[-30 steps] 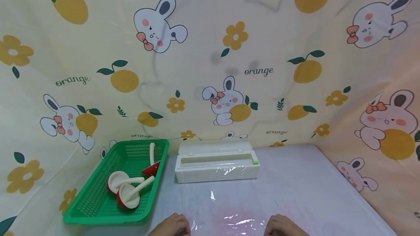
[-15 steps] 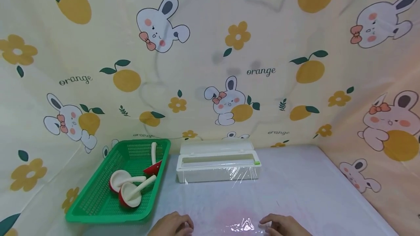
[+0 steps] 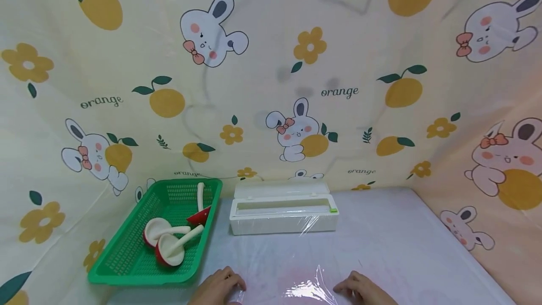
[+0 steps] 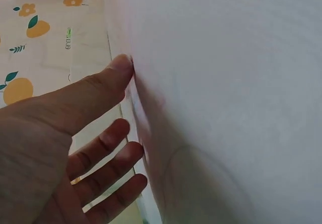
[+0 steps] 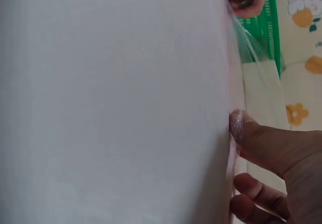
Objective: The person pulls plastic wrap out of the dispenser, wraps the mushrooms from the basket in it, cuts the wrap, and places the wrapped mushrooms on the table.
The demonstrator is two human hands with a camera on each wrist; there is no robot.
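Note:
A clear sheet of cling film (image 3: 309,291) stretches low over the table, shining where it catches light in the head view. My left hand (image 3: 218,286) holds its near left part, and a loose fold hangs by the fingertips. On the other side, my right hand (image 3: 366,291) pinches it; in the right wrist view the film (image 5: 237,126) bunches at the thumb. Three fingers of the left hand (image 4: 108,153) show spread below its thumb; the index finger is hidden. Beyond the hands stands a white cling film dispenser (image 3: 283,225), lid raised, with a roll inside.
A green basket (image 3: 95,272) stands on the left with red-and-white ladles (image 3: 171,253) inside. The table (image 3: 381,229) is covered in pale cloth with a pinkish patch under the film. A printed curtain (image 3: 254,84) closes off the back and sides.
The fingers of both hands have loosened from a tighter curl and regripped near the same spots. The film's glare has shifted, and the view has drifted slightly left.

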